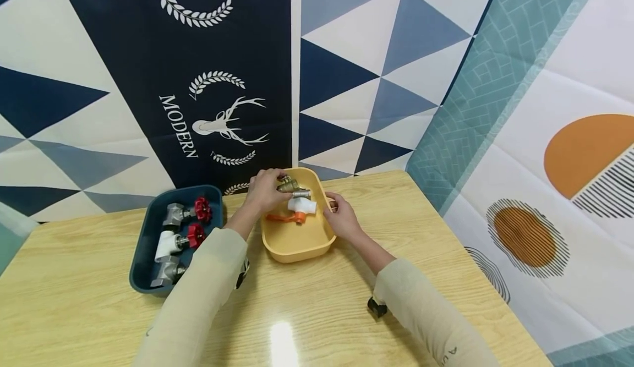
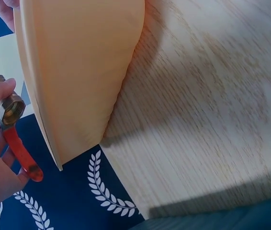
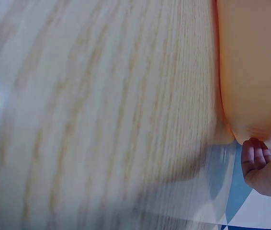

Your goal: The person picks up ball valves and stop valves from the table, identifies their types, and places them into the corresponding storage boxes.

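My left hand (image 1: 264, 192) pinches a brass ball valve (image 2: 12, 109) with a red lever handle, over the back left of the yellow bin (image 1: 298, 241). In the left wrist view, the valve's threaded opening faces the camera and the thumb lies across its body. My right hand (image 1: 343, 217) grips the bin's right side at the rim; in the right wrist view its curled fingers (image 3: 254, 153) meet the bin's end. Inside the bin lie a white plastic valve (image 1: 302, 206) with an orange handle and a silver metal fitting (image 1: 301, 193), partly covered by the brass valve.
A dark blue bin (image 1: 136, 265) stands to the left, holding several valves, some with red wheel handles (image 1: 196, 235). Behind the wooden table (image 1: 317, 312) hangs a patterned cloth (image 1: 238, 53), close to both bins. More cloth hangs along the right.
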The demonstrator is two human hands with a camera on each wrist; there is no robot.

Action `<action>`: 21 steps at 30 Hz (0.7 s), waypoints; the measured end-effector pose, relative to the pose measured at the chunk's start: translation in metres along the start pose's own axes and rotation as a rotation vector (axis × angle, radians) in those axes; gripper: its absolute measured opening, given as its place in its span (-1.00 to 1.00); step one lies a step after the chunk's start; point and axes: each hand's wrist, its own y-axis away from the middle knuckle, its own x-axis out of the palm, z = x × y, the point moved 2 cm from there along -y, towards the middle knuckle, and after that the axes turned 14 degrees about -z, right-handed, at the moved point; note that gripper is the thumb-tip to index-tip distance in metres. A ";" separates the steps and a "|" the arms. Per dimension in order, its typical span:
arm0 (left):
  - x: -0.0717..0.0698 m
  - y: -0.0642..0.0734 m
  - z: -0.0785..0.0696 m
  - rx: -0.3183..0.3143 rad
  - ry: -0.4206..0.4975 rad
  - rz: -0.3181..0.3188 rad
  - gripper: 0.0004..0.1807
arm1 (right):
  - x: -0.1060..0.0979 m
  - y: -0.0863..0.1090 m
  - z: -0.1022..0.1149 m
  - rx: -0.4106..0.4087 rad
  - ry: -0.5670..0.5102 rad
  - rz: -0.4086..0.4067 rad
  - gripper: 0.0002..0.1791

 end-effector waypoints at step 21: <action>0.013 -0.003 0.004 0.008 -0.015 -0.001 -0.43 | 0.000 0.001 0.000 0.026 -0.002 0.004 -0.52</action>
